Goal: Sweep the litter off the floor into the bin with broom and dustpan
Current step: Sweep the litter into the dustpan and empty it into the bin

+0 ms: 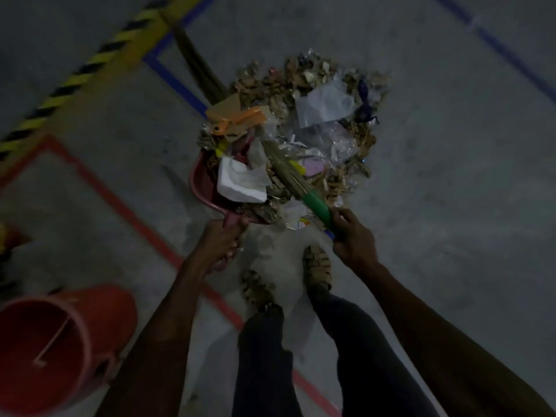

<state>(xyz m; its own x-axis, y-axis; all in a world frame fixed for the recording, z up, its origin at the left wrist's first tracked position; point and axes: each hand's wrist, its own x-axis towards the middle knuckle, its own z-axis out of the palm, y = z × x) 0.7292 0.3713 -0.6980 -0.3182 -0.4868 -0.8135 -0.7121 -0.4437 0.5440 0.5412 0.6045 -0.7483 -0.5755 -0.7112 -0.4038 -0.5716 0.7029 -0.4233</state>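
The left hand (pixel 224 240) gripped the red plastic dustpan (pixel 202 183) and the right hand (pixel 352 236) the green-handled straw broom (pixel 293 182), both in crumpled litter (pixel 325 115) on taped grey concrete floor (pixel 451 191), an orange bin (pixel 60 335) nearby.

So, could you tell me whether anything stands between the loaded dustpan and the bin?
Nothing visible does. The dustpan sits ahead, the red bin to the lower left, with only bare floor and its red line between them.
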